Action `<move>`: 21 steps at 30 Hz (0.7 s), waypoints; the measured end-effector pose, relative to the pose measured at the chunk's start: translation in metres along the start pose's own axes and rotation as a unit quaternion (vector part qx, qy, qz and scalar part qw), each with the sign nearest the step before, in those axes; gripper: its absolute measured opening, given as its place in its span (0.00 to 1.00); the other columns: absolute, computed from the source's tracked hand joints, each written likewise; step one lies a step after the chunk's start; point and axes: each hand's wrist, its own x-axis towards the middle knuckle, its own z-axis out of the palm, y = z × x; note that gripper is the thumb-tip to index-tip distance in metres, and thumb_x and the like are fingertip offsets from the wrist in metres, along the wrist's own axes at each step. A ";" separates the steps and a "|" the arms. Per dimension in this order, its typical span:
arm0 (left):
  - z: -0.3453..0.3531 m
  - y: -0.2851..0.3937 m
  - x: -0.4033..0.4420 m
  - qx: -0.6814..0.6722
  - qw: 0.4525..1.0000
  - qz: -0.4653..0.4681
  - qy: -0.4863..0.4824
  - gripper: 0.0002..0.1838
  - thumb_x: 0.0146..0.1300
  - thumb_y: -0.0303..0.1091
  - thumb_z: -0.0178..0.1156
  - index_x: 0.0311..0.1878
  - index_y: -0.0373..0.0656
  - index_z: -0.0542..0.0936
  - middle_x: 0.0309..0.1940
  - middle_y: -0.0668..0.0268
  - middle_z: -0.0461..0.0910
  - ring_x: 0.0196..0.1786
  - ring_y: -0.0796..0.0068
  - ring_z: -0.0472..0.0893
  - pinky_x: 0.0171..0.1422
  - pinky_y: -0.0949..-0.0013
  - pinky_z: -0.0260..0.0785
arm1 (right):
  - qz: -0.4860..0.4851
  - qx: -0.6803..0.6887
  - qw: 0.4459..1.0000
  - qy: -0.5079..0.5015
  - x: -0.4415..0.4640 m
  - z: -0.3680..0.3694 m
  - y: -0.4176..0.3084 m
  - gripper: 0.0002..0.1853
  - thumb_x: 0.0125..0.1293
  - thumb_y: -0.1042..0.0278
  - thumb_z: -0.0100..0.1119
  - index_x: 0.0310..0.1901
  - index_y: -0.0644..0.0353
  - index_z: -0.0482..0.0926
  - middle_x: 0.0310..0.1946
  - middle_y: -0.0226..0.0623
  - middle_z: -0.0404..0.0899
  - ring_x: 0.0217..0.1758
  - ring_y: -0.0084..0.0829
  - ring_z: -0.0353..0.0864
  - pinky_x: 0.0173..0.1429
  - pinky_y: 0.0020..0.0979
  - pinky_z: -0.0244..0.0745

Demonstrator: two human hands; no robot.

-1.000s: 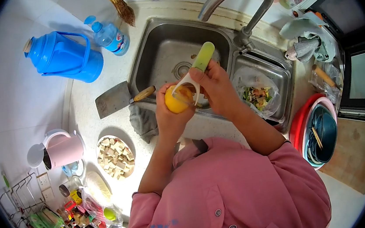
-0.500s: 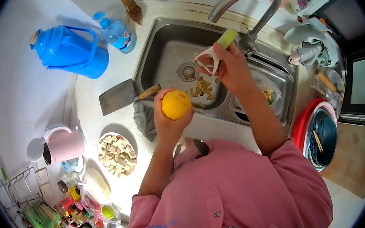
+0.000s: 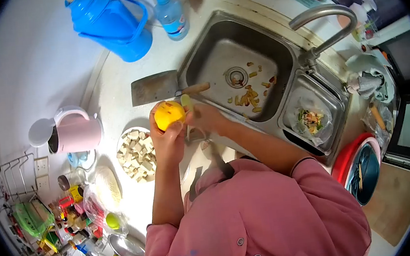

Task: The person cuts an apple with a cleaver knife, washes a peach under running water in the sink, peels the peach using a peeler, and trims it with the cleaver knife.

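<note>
My left hand (image 3: 168,144) is wrapped around a round, peeled yellow potato-like vegetable (image 3: 169,114), which has a few dark spots on top. Close against its right side is my right hand (image 3: 209,117), smeared by motion, closed on a peeler with a pale green handle (image 3: 186,102). The peeler's white head is mostly hidden. Just beyond the hands lies a cleaver (image 3: 154,88), its wooden handle reaching over the sink's edge. Brownish-yellow peelings (image 3: 249,98) are scattered in the sink basin (image 3: 255,39) around the drain.
Pale cubes (image 3: 136,154) fill a dish left of my hands. A pink kettle (image 3: 79,132), blue thermos (image 3: 111,26) and plastic bottle (image 3: 172,20) stand on the counter. The faucet (image 3: 324,13) arches over the sink's right side; nested basins (image 3: 337,169) sit at right.
My right hand has come from above the sink leftward and down with the peeler, beside the yellow vegetable. My left hand has shifted left, and the view has moved.
</note>
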 end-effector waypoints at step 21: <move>-0.032 0.020 0.005 0.206 0.968 0.121 -0.074 0.38 0.44 0.14 0.62 0.63 0.47 0.66 0.59 0.58 0.74 0.59 0.70 0.75 0.64 0.68 0.68 | -0.137 -0.078 0.982 0.104 0.016 -0.081 -0.047 0.16 0.67 0.64 0.59 0.56 0.53 0.78 0.25 0.35 0.80 0.26 0.33 0.80 0.32 0.33 0.75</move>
